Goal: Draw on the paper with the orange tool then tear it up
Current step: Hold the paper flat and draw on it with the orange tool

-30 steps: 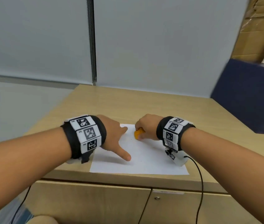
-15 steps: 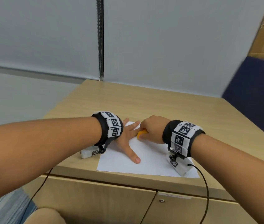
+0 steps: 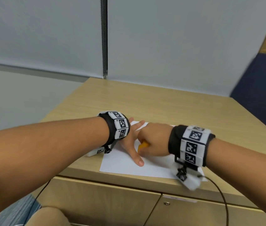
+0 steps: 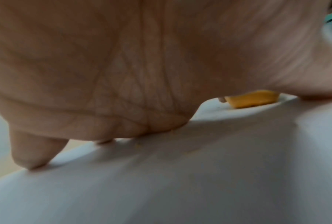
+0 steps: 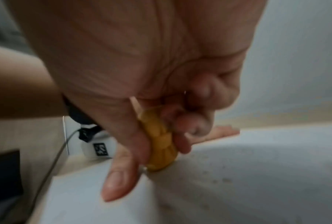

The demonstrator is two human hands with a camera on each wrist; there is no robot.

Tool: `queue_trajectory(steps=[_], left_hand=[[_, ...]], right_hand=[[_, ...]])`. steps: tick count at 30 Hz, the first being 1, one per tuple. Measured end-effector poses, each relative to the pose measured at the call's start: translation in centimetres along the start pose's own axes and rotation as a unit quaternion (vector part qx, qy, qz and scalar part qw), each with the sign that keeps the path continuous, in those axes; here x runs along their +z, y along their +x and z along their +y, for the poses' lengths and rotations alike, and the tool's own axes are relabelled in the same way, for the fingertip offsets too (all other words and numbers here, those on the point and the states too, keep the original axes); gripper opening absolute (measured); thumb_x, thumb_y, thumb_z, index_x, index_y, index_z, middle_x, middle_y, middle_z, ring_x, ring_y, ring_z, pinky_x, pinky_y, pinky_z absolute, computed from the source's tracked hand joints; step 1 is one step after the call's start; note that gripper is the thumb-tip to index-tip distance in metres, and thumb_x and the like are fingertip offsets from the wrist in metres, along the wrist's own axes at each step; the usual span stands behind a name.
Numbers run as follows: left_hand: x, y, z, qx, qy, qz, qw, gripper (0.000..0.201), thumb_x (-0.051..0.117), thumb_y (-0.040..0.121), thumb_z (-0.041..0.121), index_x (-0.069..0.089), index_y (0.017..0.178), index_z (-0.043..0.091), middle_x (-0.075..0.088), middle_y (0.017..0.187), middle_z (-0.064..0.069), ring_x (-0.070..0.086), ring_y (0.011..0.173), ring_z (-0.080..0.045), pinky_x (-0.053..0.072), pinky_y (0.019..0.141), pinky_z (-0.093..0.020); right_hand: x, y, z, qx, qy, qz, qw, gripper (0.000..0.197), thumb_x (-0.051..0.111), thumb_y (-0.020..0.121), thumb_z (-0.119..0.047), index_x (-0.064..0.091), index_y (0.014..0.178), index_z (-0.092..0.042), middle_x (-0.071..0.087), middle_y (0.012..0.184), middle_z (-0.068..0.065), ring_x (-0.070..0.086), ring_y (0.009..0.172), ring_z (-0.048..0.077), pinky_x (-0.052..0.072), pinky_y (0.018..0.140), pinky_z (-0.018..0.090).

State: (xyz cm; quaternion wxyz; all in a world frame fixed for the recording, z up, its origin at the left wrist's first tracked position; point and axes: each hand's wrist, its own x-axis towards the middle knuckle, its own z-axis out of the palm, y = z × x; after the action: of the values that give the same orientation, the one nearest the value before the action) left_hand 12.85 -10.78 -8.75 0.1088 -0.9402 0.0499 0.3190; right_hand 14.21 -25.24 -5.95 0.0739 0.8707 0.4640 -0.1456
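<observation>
Head view, frame centre: my left hand (image 3: 129, 141) lies flat, fingers spread, to pin the paper (image 3: 120, 163), while my right hand (image 3: 155, 141) pinches the orange tool (image 3: 142, 145) against it to draw.

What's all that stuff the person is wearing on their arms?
No sleeves or gloves: the forearms, left hand and right hand are bare. The left wristband and right wristband are black, faced with white tiles printed with black square codes. Under each hangs a small white box, trailing a thin black cable.
</observation>
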Motion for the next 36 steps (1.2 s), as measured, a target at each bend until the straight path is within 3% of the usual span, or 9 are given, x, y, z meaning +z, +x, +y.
queue_trajectory(steps=[3,7,12,16,18,21,26,31,36], left_hand=[[0.0,-0.3,0.0,0.005,-0.007,0.012,1.0,0.136,0.056,0.052,0.098,-0.022,0.151,0.047,-0.038,0.159,0.011,-0.033,0.147,-0.035,-0.002,0.116,-0.069],[0.0,-0.5,-0.1,0.006,0.003,0.018,1.0,0.139,0.056,0.053,0.098,-0.03,0.149,0.043,-0.035,0.16,0.011,-0.029,0.148,-0.037,-0.001,0.117,-0.07],[-0.2,-0.8,0.1,-0.009,-0.005,0.005,1.0,0.131,0.057,0.054,0.097,-0.014,0.153,0.049,-0.032,0.162,0.012,-0.032,0.148,-0.033,-0.001,0.117,-0.067],[-0.1,-0.5,0.1,0.002,0.001,0.018,1.0,0.14,0.056,0.053,0.098,-0.031,0.148,0.043,-0.034,0.161,0.009,-0.026,0.149,-0.038,0.0,0.116,-0.07],[-0.2,-0.4,0.2,-0.002,0.006,0.016,1.0,0.139,0.056,0.051,0.099,-0.025,0.151,0.045,-0.032,0.162,0.01,-0.028,0.149,-0.036,0.0,0.117,-0.069],[-0.4,-0.9,0.3,-0.007,-0.004,0.006,1.0,0.13,0.058,0.054,0.097,-0.012,0.153,0.05,-0.035,0.16,0.011,-0.032,0.147,-0.033,-0.001,0.118,-0.067],[-0.3,-0.9,0.3,-0.003,0.009,0.015,1.0,0.141,0.056,0.051,0.098,-0.027,0.15,0.043,-0.034,0.161,0.011,-0.027,0.149,-0.037,0.001,0.116,-0.07],[-0.4,-0.7,0.4,0.0,0.008,0.016,1.0,0.136,0.058,0.049,0.099,-0.015,0.153,0.049,-0.034,0.161,0.01,-0.028,0.149,-0.036,0.002,0.115,-0.07],[-0.2,-0.6,0.1,0.003,-0.007,0.018,1.0,0.139,0.06,0.054,0.095,-0.03,0.148,0.045,-0.035,0.161,0.011,-0.029,0.148,-0.037,-0.001,0.115,-0.069]], right_hand=[[-0.6,0.1,0.7,0.012,0.012,0.003,1.0,0.028,0.065,0.088,-0.043,0.071,0.085,-0.015,0.063,0.073,-0.004,0.06,0.068,0.016,0.057,0.072,0.035],[-1.6,2.2,2.0,0.076,-0.017,0.043,0.996,0.025,0.061,0.086,-0.037,0.064,0.074,-0.016,0.063,0.074,0.002,0.066,0.074,0.026,0.06,0.072,0.038],[-0.2,0.2,0.2,-0.006,0.048,-0.01,0.999,0.025,0.071,0.085,-0.037,0.066,0.072,-0.016,0.059,0.064,-0.005,0.056,0.061,0.014,0.052,0.063,0.031],[-1.3,1.9,2.5,0.082,0.029,0.076,0.993,0.022,0.066,0.082,-0.038,0.068,0.077,-0.016,0.064,0.071,0.001,0.066,0.071,0.025,0.061,0.07,0.037],[-0.8,1.3,1.4,0.05,0.021,0.061,0.997,0.019,0.067,0.083,-0.034,0.063,0.07,-0.021,0.061,0.068,-0.002,0.063,0.066,0.02,0.059,0.067,0.034],[-0.3,-0.5,-0.4,-0.019,0.029,-0.01,0.999,0.032,0.073,0.085,-0.034,0.054,0.061,-0.024,0.053,0.06,-0.009,0.05,0.055,0.007,0.045,0.058,0.026],[-1.6,1.9,1.9,0.041,0.004,0.042,0.998,0.023,0.07,0.081,-0.04,0.07,0.076,-0.018,0.067,0.072,-0.001,0.066,0.072,0.021,0.062,0.075,0.04],[-0.3,-0.7,0.0,-0.051,-0.003,-0.034,0.998,0.025,0.072,0.083,-0.036,0.07,0.072,-0.013,0.061,0.063,-0.003,0.056,0.058,0.015,0.054,0.061,0.03],[-1.8,1.7,2.5,0.023,-0.003,0.056,0.998,0.025,0.07,0.081,-0.038,0.065,0.068,-0.018,0.063,0.065,0.0,0.063,0.069,0.024,0.06,0.069,0.036]])
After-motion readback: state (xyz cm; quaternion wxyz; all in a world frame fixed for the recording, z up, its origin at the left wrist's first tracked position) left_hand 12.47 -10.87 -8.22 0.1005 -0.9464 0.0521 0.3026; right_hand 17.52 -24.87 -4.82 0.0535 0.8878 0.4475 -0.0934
